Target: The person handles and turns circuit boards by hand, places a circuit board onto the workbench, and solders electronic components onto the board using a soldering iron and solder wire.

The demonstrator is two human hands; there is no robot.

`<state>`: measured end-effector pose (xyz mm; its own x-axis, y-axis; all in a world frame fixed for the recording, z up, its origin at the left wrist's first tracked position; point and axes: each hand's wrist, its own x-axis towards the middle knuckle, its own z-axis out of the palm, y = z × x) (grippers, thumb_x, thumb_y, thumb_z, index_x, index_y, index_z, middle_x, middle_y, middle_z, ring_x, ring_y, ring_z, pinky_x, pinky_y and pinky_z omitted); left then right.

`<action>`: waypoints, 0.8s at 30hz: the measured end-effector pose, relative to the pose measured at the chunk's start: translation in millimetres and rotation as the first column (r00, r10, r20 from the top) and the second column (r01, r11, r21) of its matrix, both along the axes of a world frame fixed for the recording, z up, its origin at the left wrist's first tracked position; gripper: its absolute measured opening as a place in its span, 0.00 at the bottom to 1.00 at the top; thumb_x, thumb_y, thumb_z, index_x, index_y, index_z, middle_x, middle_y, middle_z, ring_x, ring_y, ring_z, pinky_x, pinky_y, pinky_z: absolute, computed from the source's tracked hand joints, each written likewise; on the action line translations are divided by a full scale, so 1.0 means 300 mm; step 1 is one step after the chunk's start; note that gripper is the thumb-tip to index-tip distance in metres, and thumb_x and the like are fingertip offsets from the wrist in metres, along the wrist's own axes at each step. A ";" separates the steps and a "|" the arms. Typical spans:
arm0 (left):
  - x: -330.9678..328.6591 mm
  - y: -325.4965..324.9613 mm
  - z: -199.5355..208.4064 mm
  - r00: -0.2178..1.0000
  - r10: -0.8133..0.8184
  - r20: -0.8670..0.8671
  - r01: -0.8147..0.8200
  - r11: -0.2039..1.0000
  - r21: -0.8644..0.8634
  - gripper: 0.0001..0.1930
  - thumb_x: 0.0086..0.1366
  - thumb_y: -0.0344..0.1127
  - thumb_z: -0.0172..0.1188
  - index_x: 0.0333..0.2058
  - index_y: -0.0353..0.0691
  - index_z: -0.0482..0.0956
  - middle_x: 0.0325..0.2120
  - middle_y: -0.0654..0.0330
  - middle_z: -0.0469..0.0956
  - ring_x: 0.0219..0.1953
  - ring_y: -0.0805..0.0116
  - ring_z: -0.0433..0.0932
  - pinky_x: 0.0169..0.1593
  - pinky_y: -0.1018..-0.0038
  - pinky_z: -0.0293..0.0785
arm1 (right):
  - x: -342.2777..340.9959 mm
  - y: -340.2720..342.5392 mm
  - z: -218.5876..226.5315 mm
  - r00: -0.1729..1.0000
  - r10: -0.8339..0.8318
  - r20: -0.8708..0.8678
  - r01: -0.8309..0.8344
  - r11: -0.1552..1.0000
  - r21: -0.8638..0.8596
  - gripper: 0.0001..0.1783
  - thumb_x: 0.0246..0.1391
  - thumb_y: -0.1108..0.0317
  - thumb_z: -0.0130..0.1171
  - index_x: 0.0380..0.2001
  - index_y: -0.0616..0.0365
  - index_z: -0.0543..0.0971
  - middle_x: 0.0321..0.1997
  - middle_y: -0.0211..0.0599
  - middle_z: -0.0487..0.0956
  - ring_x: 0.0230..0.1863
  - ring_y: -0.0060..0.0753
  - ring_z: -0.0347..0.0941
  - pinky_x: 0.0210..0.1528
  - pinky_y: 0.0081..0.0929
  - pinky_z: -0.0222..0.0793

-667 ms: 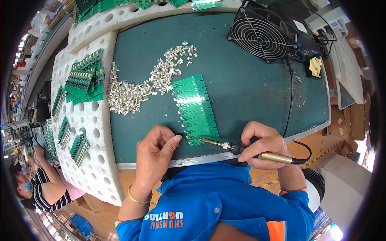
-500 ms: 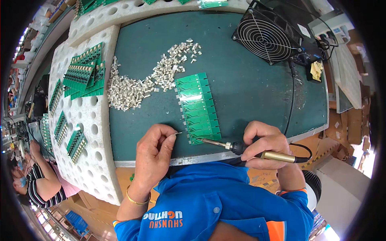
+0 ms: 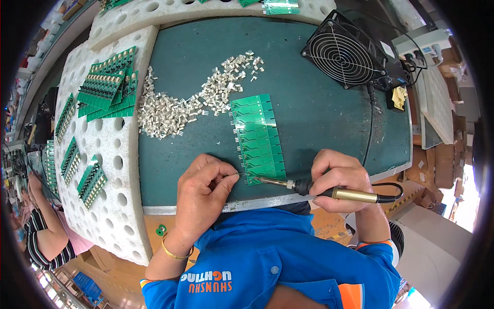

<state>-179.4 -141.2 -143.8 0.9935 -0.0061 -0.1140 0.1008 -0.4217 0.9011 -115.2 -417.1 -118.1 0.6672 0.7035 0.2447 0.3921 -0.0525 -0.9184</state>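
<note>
A green circuit board panel (image 3: 256,136) lies on the dark green tabletop, with small white connectors along its left edge. My right hand (image 3: 339,175) is closed round a soldering iron (image 3: 355,195), whose tip points left and rests at the panel's near left corner. Between the thumb and fingertips of my left hand (image 3: 205,186), a thin solder wire (image 3: 241,174) is pinched. Its end reaches to the panel's edge, close to the iron tip; whether the two touch is too small to tell. Beyond my left hand spreads a heap of small white connectors (image 3: 167,116).
White foam slabs with round holes (image 3: 108,149) flank the table, carrying stacked circuit boards (image 3: 105,87). At the far right stands a black fan (image 3: 339,54). The iron's cable (image 3: 393,188) loops beside my right wrist. A person's arm (image 3: 47,206) shows at far left.
My left hand has brought the solder wire rightward, up to the panel's edge near the iron tip. The iron stays at the same corner. The whole view has shifted slightly.
</note>
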 end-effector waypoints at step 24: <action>0.006 -0.012 0.001 1.000 0.016 -0.013 -0.017 1.000 -0.012 0.05 0.54 0.20 0.67 0.30 0.34 0.81 0.30 0.62 0.73 0.25 0.77 0.70 0.28 0.80 0.66 | 0.014 0.009 -0.040 0.997 -0.006 -0.075 0.003 0.999 -0.039 0.11 0.41 0.75 0.70 0.31 0.56 0.81 0.31 0.35 0.74 0.30 0.31 0.73 0.29 0.25 0.65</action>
